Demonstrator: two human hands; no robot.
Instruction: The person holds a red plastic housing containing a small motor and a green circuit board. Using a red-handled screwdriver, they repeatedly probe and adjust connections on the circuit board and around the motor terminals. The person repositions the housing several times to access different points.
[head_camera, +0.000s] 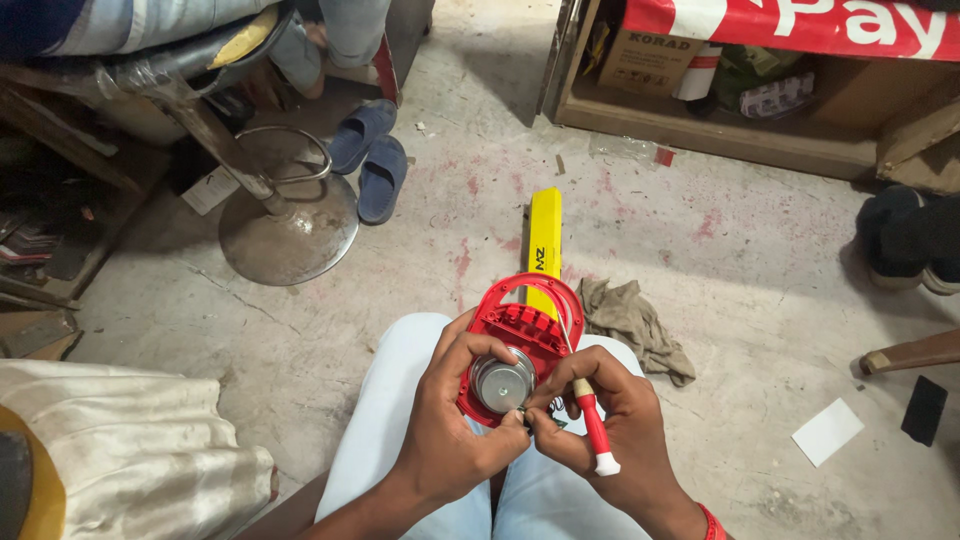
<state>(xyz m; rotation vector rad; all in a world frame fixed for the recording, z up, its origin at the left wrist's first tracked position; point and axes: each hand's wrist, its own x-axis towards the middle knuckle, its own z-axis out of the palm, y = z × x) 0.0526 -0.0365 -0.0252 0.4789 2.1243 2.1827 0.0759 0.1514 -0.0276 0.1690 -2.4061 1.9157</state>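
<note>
A red plastic housing (522, 322) with a looped handle rests on my lap, a round silver metal part (503, 384) set in its middle. My left hand (452, 412) wraps around the housing's left side, thumb near the silver part. My right hand (600, 430) grips a small screwdriver with a red and white handle (594, 428), its tip pointing at the housing's lower edge. Fingertips of both hands meet just below the silver part.
A yellow flat bar (544, 248) lies on the concrete floor beyond the housing. A grey rag (634, 324) sits to its right. A stool's round metal base (288, 232) and blue slippers (372, 158) are at upper left, a wooden shelf (720, 130) at upper right.
</note>
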